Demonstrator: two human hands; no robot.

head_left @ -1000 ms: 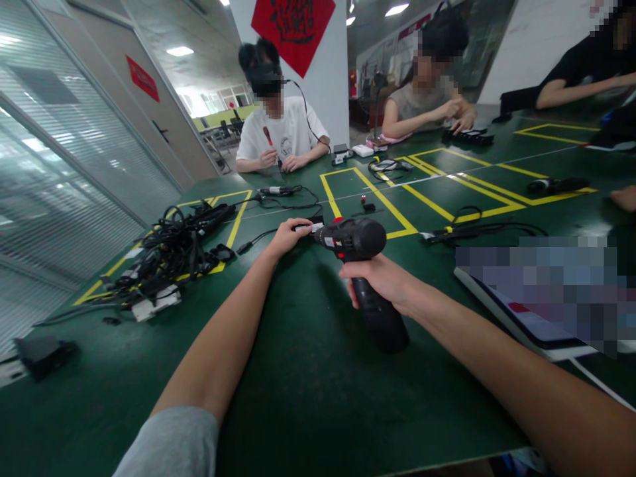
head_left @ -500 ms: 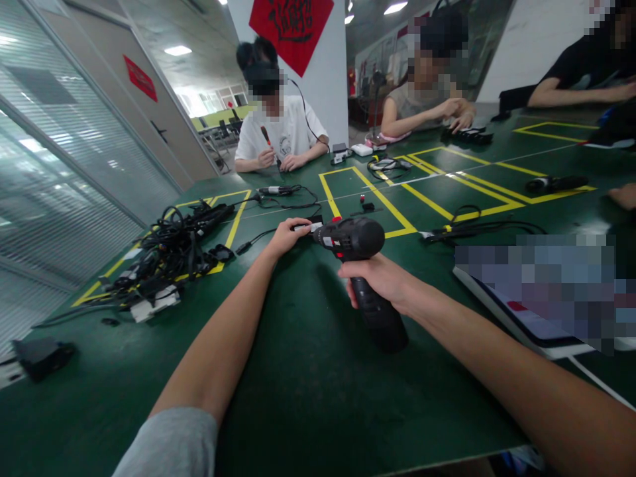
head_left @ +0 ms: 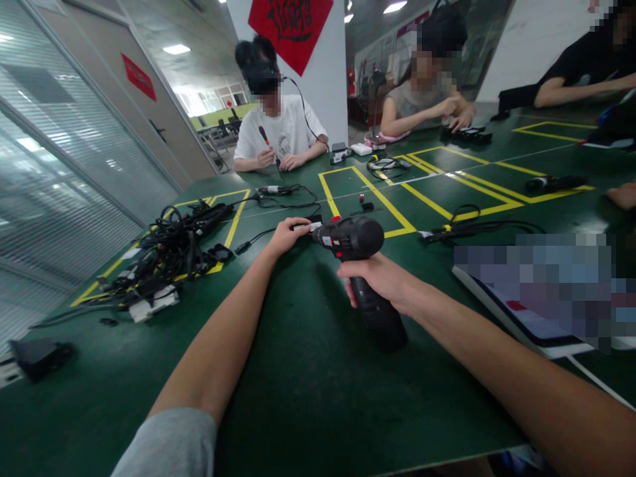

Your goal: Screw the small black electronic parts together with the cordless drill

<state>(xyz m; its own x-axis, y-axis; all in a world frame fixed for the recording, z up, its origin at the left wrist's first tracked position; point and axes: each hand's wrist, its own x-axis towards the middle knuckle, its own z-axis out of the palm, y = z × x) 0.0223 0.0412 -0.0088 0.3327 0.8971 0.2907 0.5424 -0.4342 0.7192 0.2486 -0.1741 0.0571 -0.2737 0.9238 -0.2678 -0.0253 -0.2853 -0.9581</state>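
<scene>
My right hand [head_left: 377, 281] grips the handle of a black cordless drill [head_left: 352, 238], which has red accents and a thick base [head_left: 382, 330] resting on or just above the green table mat [head_left: 303, 391]. My left hand [head_left: 287, 237] pinches a small white-and-black piece [head_left: 303, 226] against the drill's front end. A thin black cable [head_left: 258, 238] lies just beyond my left hand, and its link to the piece is hidden. The drill's chuck is hidden behind the piece and my fingers.
A heap of tangled black cables [head_left: 169, 255] lies left on yellow-taped markings. A blurred tablet [head_left: 527, 311] sits right. Loose cables and small parts lie ahead. Co-workers sit across the table, one holding a red-handled screwdriver [head_left: 264, 136]. A glass wall [head_left: 64, 165] runs along the left.
The whole view has drifted slightly, with the far scene shifting up and left. My hands and the drill keep the same hold. The co-worker across the table has raised the screwdriver a little.
</scene>
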